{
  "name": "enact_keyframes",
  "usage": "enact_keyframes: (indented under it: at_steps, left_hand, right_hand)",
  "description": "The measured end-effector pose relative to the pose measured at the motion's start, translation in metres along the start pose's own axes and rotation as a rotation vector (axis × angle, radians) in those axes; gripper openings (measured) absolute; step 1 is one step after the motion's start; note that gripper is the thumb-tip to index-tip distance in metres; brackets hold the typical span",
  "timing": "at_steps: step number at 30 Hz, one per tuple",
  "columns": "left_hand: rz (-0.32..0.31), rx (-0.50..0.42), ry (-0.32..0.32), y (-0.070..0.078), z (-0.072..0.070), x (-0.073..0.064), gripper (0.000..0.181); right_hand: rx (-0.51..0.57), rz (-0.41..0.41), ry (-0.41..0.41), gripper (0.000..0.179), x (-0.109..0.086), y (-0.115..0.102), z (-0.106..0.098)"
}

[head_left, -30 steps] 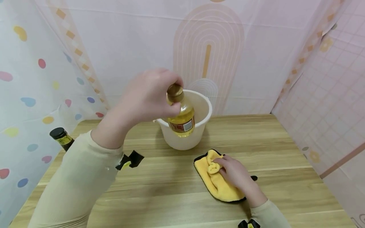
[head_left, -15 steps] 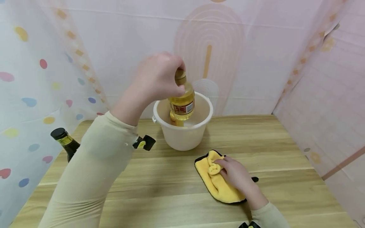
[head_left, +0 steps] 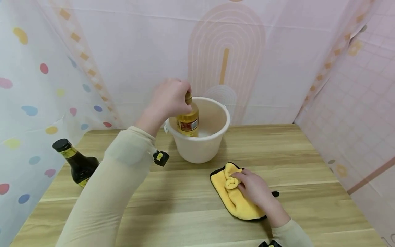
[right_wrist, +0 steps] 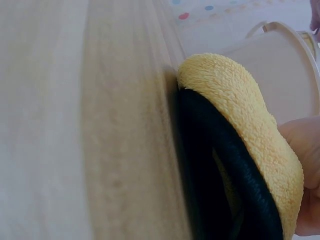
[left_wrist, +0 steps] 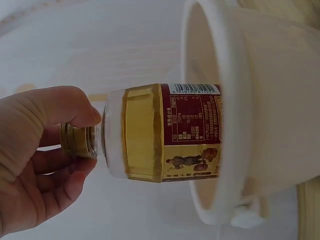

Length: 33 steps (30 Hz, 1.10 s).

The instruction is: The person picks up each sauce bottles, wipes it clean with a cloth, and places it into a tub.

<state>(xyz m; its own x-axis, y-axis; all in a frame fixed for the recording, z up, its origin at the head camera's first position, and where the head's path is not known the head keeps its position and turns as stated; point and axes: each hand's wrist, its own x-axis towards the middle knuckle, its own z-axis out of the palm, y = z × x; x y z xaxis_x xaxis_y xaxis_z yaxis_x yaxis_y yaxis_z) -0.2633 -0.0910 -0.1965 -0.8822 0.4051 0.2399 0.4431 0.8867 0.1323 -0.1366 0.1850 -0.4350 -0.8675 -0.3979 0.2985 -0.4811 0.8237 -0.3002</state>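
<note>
My left hand (head_left: pixel 170 98) grips a bottle of yellow cooking oil (head_left: pixel 189 125) by its gold cap and neck. The bottle stands upright in the head view, its lower part inside the white bucket (head_left: pixel 200 149), near the left side of the rim. A dark red label with a barcode shows in the left wrist view, where the bucket rim hides the bottle's base. My right hand (head_left: pixel 254 188) pinches a rolled fold of a yellow cloth (head_left: pixel 242 207) with black edging, lying on the table. The right wrist view shows the cloth's thick fold and dark border (right_wrist: pixel 240 160) up close.
A dark glass bottle (head_left: pixel 81 168) with a black cap and yellow neck label stands at the table's left, partly behind my left sleeve. Patterned curtains rise behind and beside the wooden table (head_left: pixel 185 212).
My left hand raised the oil bottle from in front of the bucket over its rim, then lowered it inside, toward the left. The right hand and cloth have stayed put.
</note>
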Motion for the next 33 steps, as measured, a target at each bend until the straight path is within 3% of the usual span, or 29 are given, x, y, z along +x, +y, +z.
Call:
enact_keyframes:
  at_steps: [7, 21, 33]
  left_hand:
    - [-0.031, -0.057, -0.073, -0.008, 0.02, 0.005, 0.021]
    - [-0.013, -0.031, -0.139, -0.017, 0.043, 0.008, 0.021]
    - [0.003, -0.055, -0.171, 0.006, 0.06, 0.022, 0.017]
  right_hand:
    - [-0.009, -0.002, 0.008, 0.028, -0.002, 0.002, 0.001]
    - [-0.019, 0.013, 0.0, 0.027, 0.0, 0.001, 0.002]
    - [-0.016, 0.016, 0.008, 0.027, 0.001, 0.003, 0.004]
